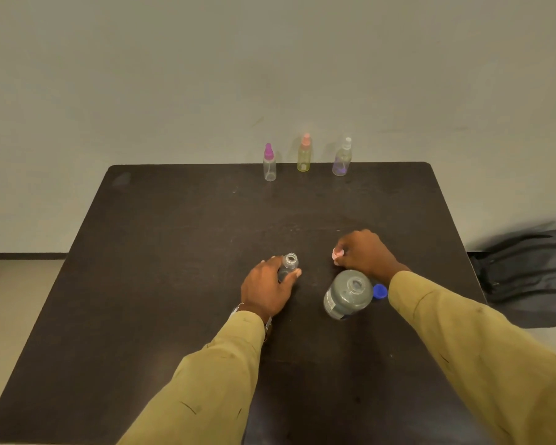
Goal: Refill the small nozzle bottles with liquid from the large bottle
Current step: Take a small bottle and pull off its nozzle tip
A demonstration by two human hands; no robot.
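Note:
My left hand (268, 285) grips a small clear bottle (289, 265) that stands upright on the dark table (174, 268) with its neck uncapped. My right hand (365, 252) pinches a pink nozzle cap (337, 253) just above the tabletop, to the right of that bottle. The large clear bottle (347, 294) stands uncapped below my right hand, and its blue cap (380, 291) lies beside it on the right. Three capped nozzle bottles stand along the far edge: one with a magenta top (269, 162), a yellowish one with a pink top (304, 153), and a purple-tinted one with a white top (342, 157).
A dark backpack (527, 268) lies on the floor to the right of the table. A plain wall rises directly behind the table's far edge. The table's left half and near part show bare dark surface.

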